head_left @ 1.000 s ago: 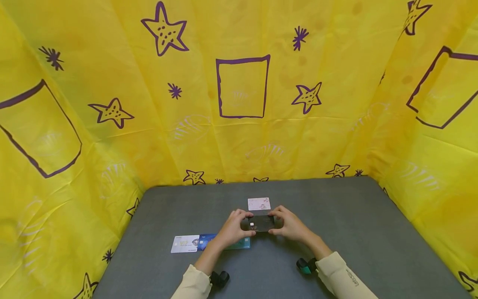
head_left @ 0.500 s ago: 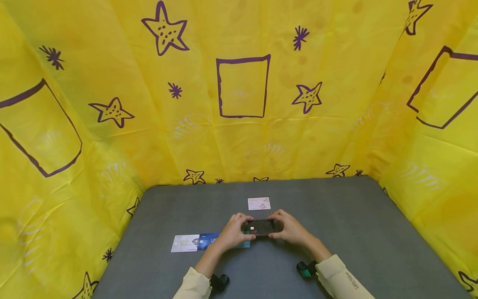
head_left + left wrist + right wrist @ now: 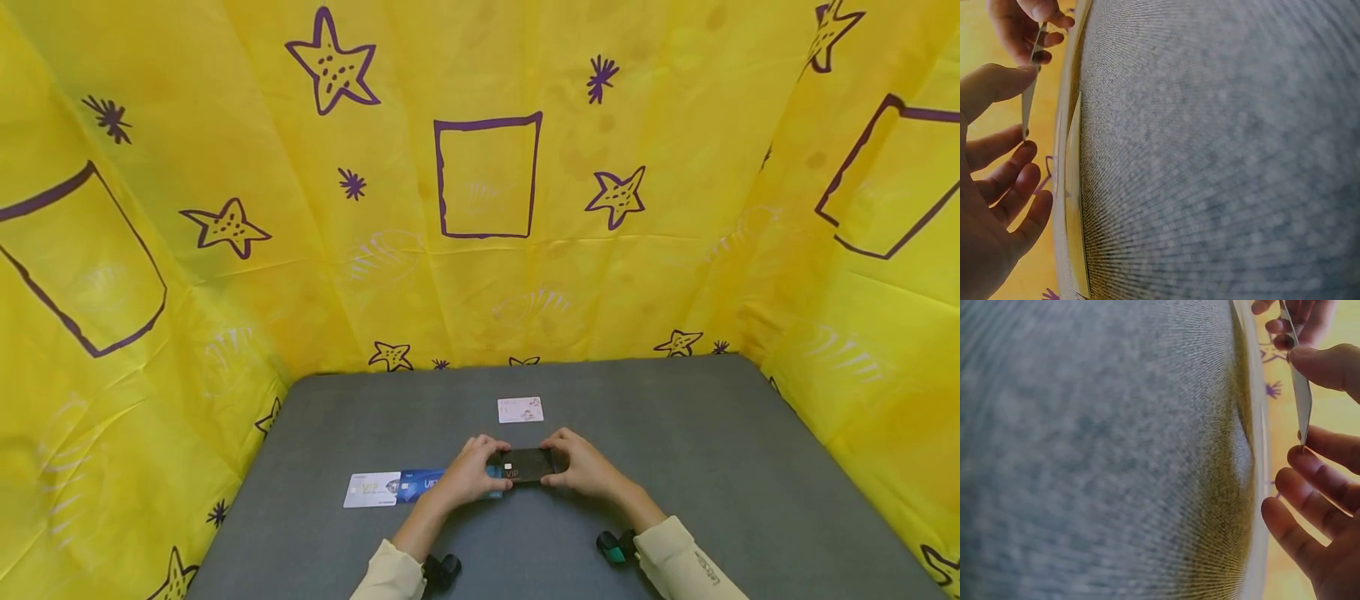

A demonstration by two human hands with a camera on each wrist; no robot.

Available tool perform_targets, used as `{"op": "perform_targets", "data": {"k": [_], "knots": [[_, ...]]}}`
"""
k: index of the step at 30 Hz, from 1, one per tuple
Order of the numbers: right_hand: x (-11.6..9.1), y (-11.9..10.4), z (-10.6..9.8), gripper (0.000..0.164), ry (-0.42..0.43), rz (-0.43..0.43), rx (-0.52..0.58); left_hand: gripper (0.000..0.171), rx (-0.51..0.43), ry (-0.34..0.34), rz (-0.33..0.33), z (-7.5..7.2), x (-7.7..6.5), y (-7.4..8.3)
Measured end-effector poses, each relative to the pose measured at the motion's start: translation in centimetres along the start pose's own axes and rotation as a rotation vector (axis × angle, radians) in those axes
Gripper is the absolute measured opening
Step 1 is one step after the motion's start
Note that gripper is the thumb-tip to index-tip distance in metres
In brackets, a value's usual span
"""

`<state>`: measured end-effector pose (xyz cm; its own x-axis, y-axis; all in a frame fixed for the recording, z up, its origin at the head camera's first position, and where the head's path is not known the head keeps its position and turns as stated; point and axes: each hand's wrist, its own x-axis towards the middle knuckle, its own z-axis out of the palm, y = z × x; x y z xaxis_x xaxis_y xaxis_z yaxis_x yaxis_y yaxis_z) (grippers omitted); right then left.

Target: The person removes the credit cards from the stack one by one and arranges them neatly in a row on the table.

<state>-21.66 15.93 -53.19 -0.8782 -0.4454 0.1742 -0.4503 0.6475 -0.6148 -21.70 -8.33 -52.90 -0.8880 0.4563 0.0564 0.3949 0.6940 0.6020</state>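
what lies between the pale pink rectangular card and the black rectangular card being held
In the head view, bare grey tabletop shows between the pale pink card and the black card, gripped at its ends by the left hand and right hand.

VIP on the black card between left hand and right hand! VIP left of both, white card; blue card lettering part-hidden!

From here I see the held card between the left hand and right hand, above the counter. Farther back lies a lone card; to the left, a row of cards runs beneath the left hand.
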Motion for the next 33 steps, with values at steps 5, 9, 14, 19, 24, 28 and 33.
{"op": "perform_targets", "data": {"k": [5, 9, 14, 19, 24, 28, 33], "knots": [[-0.22, 0.43, 0.28, 0.045, -0.004, -0.010, 0.000, 0.053, 0.006, -0.030, 0.006, 0.12, -0.17, -0.05], [-0.31, 0.53, 0.34, 0.045, -0.014, -0.008, 0.008, 0.052, 0.028, -0.044, 0.010, 0.04, -0.24, 0.03], [-0.27, 0.39, 0.24, 0.046, -0.035, -0.002, 0.006, 0.051, 0.039, -0.065, -0.001, -0.07, -0.11, 0.12], [-0.31, 0.21, 0.21, 0.045, -0.053, 0.001, -0.019, 0.051, 0.071, -0.074, 0.010, 0.04, -0.05, 0.04], [-0.47, -0.14, 0.35, 0.043, -0.061, -0.010, -0.069, 0.050, 0.108, -0.085, 0.029, 0.09, -0.13, -0.02], [-0.46, -0.31, 0.52, 0.043, -0.065, -0.021, -0.127, 0.050, 0.126, -0.101, 0.028, 0.06, -0.10, -0.06], [-0.21, -0.39, 0.63, 0.043, -0.079, -0.003, -0.157, 0.050, 0.142, -0.108, 0.021, 0.01, 0.06, 0.02]]}}
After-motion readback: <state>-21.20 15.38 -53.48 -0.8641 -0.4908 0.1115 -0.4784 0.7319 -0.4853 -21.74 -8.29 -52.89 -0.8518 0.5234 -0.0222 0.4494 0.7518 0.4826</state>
